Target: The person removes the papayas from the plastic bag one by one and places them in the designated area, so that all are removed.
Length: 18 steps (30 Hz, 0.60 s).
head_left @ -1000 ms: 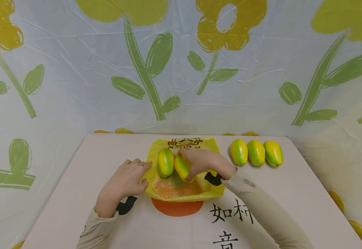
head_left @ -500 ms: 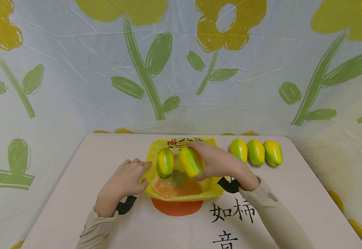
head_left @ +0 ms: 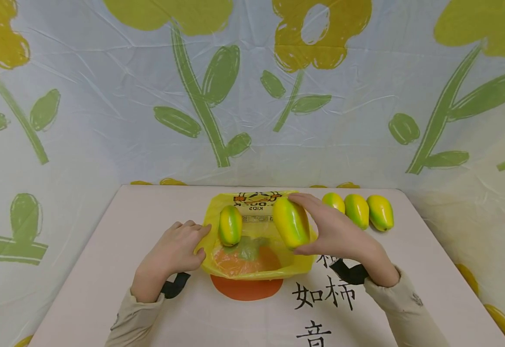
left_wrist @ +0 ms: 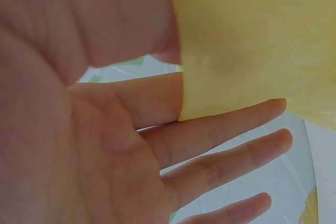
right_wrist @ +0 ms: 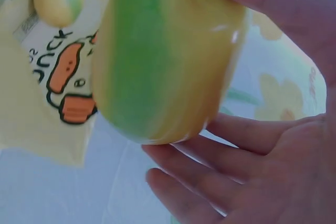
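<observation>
My right hand (head_left: 332, 226) grips a yellow-green papaya (head_left: 291, 222) between thumb and fingers, raised over the right side of a translucent yellow plastic bag (head_left: 274, 267). Another papaya (head_left: 230, 225) lies on the left part of that bag. In the right wrist view the held papaya (right_wrist: 163, 61) rests against the fingertips, with its dark stem end near the thumb. At the bag's left edge is my left hand (head_left: 178, 248), its thumb and index finger spread against the plastic. The left wrist view shows yellow film (left_wrist: 252, 40) covering both those tips, the other fingers (left_wrist: 226, 169) extended.
At the back right of the table (head_left: 148, 217), three more papayas (head_left: 356, 211) stand in a row, the nearest partly behind my right hand. A flower-patterned cloth (head_left: 126, 120) hangs behind. An orange print (head_left: 248, 289) and black characters (head_left: 323, 294) mark the tabletop in front.
My right hand has lifted the papaya off the bag's middle and carried it to the right, turning it upward. My left hand and the other papayas have stayed in place.
</observation>
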Each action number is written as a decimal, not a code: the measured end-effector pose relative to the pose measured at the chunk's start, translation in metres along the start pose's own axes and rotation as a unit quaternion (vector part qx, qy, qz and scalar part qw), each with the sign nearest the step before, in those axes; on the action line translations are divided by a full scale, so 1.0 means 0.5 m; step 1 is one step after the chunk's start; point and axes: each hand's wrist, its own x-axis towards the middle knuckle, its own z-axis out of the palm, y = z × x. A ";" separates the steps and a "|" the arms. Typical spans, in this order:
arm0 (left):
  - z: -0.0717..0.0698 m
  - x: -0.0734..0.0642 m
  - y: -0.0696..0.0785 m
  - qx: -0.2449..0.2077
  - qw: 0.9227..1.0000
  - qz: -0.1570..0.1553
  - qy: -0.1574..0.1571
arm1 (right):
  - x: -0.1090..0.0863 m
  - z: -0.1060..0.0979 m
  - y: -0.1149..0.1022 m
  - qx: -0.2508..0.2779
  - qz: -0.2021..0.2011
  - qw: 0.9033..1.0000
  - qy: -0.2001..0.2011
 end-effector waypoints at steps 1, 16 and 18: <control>0.000 0.000 0.000 0.000 1.000 0.000 -0.001 | -0.007 -0.004 0.004 0.004 0.002 1.000 0.005; -0.001 0.000 0.000 0.000 1.000 0.000 -0.006 | -0.112 -0.048 0.084 0.006 -0.017 0.992 0.128; -0.001 0.000 0.000 -0.001 1.000 0.000 -0.006 | -0.123 -0.050 0.092 0.011 -0.018 0.989 0.144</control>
